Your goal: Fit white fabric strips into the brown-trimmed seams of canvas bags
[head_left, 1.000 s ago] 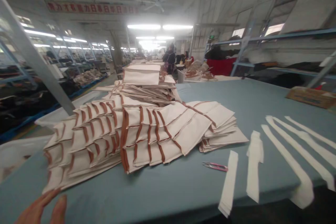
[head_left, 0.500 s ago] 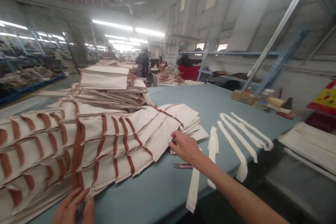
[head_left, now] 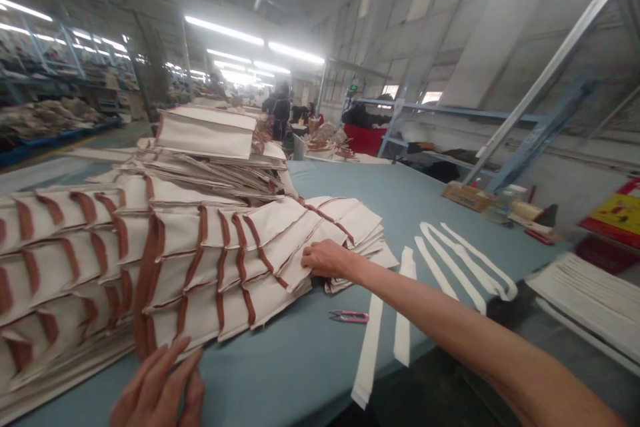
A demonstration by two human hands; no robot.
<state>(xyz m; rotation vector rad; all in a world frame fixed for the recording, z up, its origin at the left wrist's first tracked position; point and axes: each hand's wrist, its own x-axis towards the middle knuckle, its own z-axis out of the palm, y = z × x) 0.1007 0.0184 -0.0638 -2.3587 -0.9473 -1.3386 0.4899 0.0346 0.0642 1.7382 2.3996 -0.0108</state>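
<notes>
A fanned stack of cream fabric pieces with brown trim (head_left: 210, 260) lies across the blue-grey table (head_left: 400, 200). My right hand (head_left: 327, 259) reaches over to the stack's right end, fingers curled around the edges of the pieces there. My left hand (head_left: 160, 390) rests flat at the stack's near edge, fingers stretched out and touching the lowest pieces. A taller pile of the same pieces (head_left: 210, 140) stands behind.
Small pink thread snips (head_left: 349, 316) lie on the table just right of the stack. Several white fabric strips (head_left: 450, 267) lie beyond them, some hanging over the table edge. A cardboard box (head_left: 467, 196) and shelving stand at right; people work far back.
My right arm came into view and took hold of the stack's right end. My left hand moved up to the stack's near edge. The view swung right.
</notes>
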